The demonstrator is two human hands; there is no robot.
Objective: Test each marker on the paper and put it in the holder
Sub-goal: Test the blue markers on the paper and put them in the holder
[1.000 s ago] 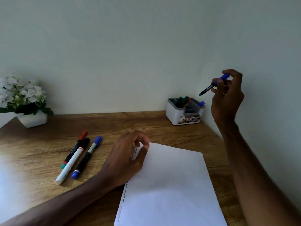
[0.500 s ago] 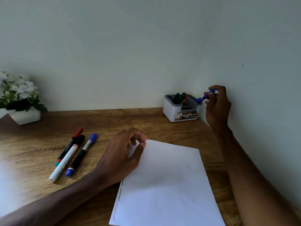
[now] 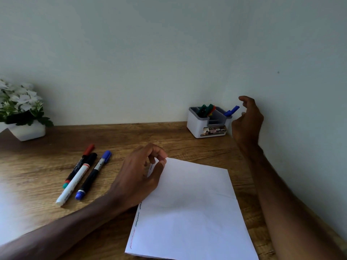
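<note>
Markers waiting at left of bench (image 3: pixel 169 132): red-capped marker (image 3: pixel 77 166), white marker (image 3: pixel 76 180), blue-capped marker (image 3: pixel 93 175), lying side by side, all capped. Left hand (image 3: pixel 139 177) next, fingers loosely curled, gripping nothing, resting on far-left corner of paper (image 3: pixel 187 212). Squiggles (image 3: pixel 138 215) in black and red down the sheet's left edge. Holder (image 3: pixel 202 126) at far right against wall, green and red markers (image 3: pixel 206 109) in its left compartment, blue marker (image 3: pixel 232 110) leaning out of the right compartment. Right hand (image 3: pixel 247 121) just beside that marker, fingers spread wide, empty, apparently not touching it.

Reads as drop-off of the blue marker done, three on bench not yet tested. Next move likely: reach across to the trio, pick one, uncap, scribble near the existing squiggles with sheet pinned, recap, carry to holder.

Materials, same order. Flowers (image 3: pixel 20 102) white and leafy, in squat white pot (image 3: pixel 28 131), far left. Bench brown wood grain, matt. Marker barrels smooth plastic cylinders, probably prone to rolling. Paper thin, white, flat, rectangular, probably quick to slide unless held. Holder boxy white plastic, grey rim and dividers, printed label on front.
</note>
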